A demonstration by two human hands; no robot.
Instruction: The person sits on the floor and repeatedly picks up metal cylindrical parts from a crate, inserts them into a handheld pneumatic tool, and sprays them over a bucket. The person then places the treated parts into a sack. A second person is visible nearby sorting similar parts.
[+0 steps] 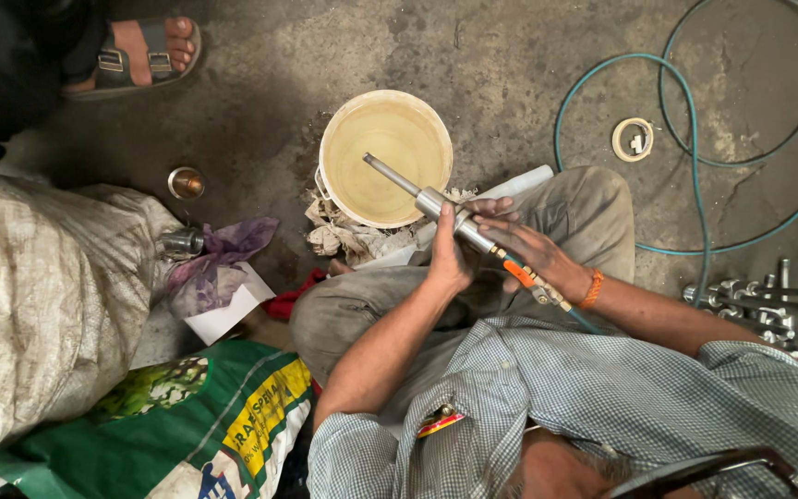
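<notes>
A metal rod tool (454,220) is held slantwise over the lap, thin end out over a cream bucket (386,157), orange-marked end toward the body. Left hand (450,254) is closed round the tool's silver sleeve from below; grip tight on it. Right hand (528,248) is laid over the shaft just behind, fingers (496,211) curled on it, grip also closed on the tool. An orange band is worn at the right wrist.

The bucket stands on the concrete floor (528,65), cloudy yellowish liquid seen inside, crumpled rags (344,236) packed against its near side.

Packages: a green printed sack (187,430) with a yellow label panel and a plant picture lies lower left, beside the left knee. A large off-white woven sack (39,305) fills the left edge. A white flat carton (223,314) lies between them, a purple cloth (223,249) draped on it.

A small tape roll (633,139) lies upper right, inside the loops of a teal hose (695,185). A cluster of chrome sockets and wrenches (773,310) lies at far right. Another person's sandalled foot (145,51) is seen upper left.
</notes>
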